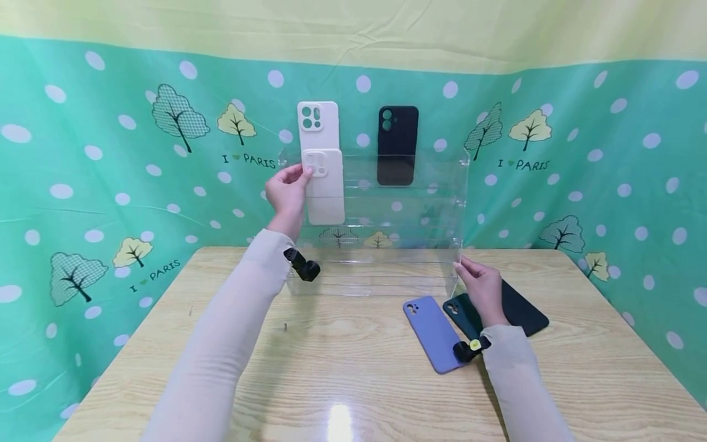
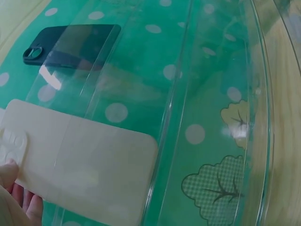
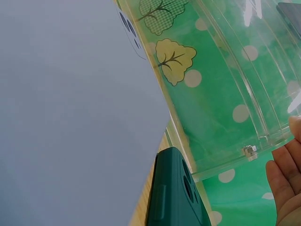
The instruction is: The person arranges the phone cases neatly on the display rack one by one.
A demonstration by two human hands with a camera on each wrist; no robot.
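My left hand pinches the camera end of a white phone case, thumb in front and fingers behind. This case stands upright on a tier of the clear acrylic display stand; the left wrist view shows its plain back. Behind and above it rises another white phone case. On the stand's upper right leans a black phone case. At the stand's lower right, my right hand grips the side panel's edge between thumb and fingers, as the right wrist view also shows.
On the wooden table, a lavender phone case lies right of centre beside a dark green phone case. A dark, flat case lies partly behind my right hand. A green dotted curtain hangs close behind the table.
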